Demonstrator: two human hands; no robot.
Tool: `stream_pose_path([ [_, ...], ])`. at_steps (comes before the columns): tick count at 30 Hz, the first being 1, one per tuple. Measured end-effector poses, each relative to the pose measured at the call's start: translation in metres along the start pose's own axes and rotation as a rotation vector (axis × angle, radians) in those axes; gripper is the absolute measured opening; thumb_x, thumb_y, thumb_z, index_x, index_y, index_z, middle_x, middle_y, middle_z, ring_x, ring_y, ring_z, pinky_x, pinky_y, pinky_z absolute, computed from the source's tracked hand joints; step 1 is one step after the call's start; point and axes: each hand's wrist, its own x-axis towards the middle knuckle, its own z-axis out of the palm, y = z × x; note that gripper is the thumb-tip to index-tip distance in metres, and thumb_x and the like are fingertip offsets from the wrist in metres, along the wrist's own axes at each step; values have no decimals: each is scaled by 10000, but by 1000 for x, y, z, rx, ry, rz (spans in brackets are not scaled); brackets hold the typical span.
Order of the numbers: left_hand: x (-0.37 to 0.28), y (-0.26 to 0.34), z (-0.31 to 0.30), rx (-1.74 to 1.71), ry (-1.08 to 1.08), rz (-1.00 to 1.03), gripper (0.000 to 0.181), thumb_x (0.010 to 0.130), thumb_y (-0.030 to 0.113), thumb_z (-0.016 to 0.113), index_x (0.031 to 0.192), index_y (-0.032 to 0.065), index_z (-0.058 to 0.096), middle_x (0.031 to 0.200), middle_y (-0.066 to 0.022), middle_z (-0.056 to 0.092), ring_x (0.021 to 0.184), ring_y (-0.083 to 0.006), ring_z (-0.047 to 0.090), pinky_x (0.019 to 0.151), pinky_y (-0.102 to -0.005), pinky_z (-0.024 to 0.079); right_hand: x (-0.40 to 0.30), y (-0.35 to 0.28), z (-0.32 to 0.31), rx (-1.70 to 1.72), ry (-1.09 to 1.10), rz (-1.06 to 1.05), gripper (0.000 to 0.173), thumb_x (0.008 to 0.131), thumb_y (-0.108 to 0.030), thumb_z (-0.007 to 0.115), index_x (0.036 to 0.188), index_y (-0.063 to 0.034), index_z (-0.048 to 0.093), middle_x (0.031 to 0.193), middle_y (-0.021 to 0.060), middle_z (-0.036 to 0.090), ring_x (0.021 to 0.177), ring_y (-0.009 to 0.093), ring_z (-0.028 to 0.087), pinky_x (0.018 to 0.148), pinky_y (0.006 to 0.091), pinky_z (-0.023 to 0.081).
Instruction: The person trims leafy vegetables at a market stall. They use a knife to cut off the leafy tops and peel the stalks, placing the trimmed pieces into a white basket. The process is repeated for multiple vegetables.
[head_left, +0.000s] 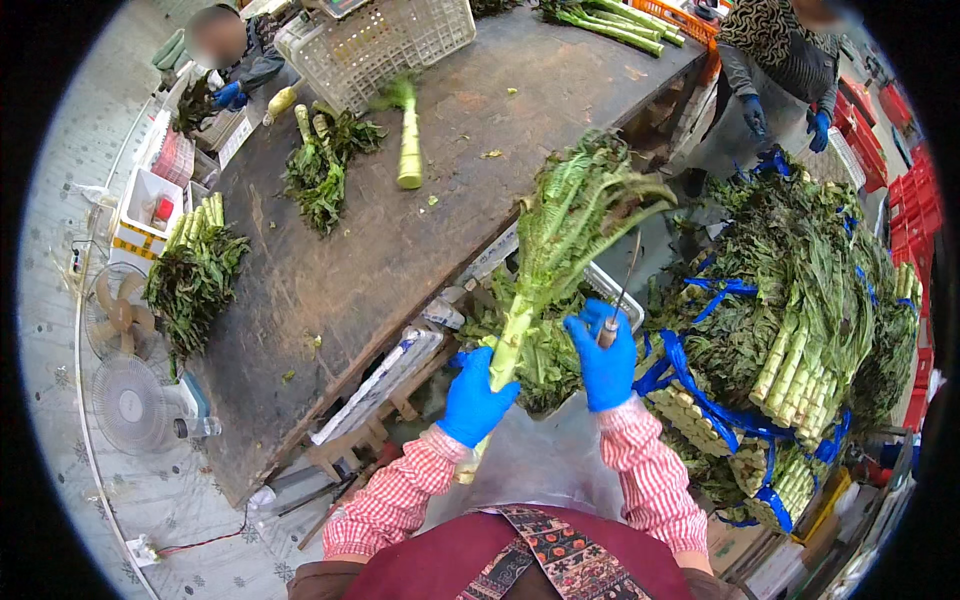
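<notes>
My blue-gloved left hand (474, 397) grips the stem of a celtuce (512, 339), its leafy top pointing away from me. My right hand (606, 364), gloved in blue too, holds a thin-bladed knife by its wooden handle (607, 332). The blade points up and away, to the right of the celtuce leaves and apart from the stem. Below the hands lie loose green leaves (551, 367), partly hiding a white crate (619, 291). On the dark table, one stripped celtuce stem (410, 150) with a blurred leafy tip lies beyond my hands, near several leafy celtuces (319, 165).
Celtuces bundled with blue ties (787, 337) are piled at my right. A plastic basket (375, 52) sits across the worktable (375, 247). More celtuces (195, 277) lie on its left edge, near fans (129, 405). Two co-workers in blue gloves (819, 131) are beyond the table.
</notes>
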Motion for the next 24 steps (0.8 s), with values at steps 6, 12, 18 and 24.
stream_pose_path([
  [6, -6, 8, 5, -29, 4, 56, 653, 747, 174, 746, 1296, 5, 436, 1144, -208, 570, 994, -358, 604, 826, -405, 489, 17, 4, 21, -211, 123, -273, 283, 803, -111, 761, 815, -59, 483, 680, 43, 482, 599, 168, 472, 567, 317, 407],
  [12, 16, -15, 5, -707, -167, -181, 589, 805, 131, 680, 1308, -37, 424, 1136, -156, 610, 984, -251, 614, 855, -343, 499, -83, -19, 16, -54, -34, -11, 263, 786, -95, 764, 846, -48, 512, 678, 39, 475, 614, 126, 460, 555, 282, 386],
  [18, 13, 15, -38, -1289, -564, -383, 765, 740, 256, 662, 1406, 7, 379, 998, -125, 644, 712, -198, 639, 627, -318, 547, -54, 53, -39, -626, -153, 94, 294, 822, -150, 749, 1041, -23, 599, 888, 76, 661, 808, 128, 617, 695, 290, 500],
  [24, 5, -12, -29, -1217, -612, -392, 722, 723, 197, 667, 1378, 5, 428, 977, -108, 635, 692, -188, 636, 620, -321, 551, 1, -27, 16, 7, -99, 9, 316, 786, -177, 794, 986, -38, 594, 873, 54, 644, 759, 103, 591, 675, 273, 491],
])
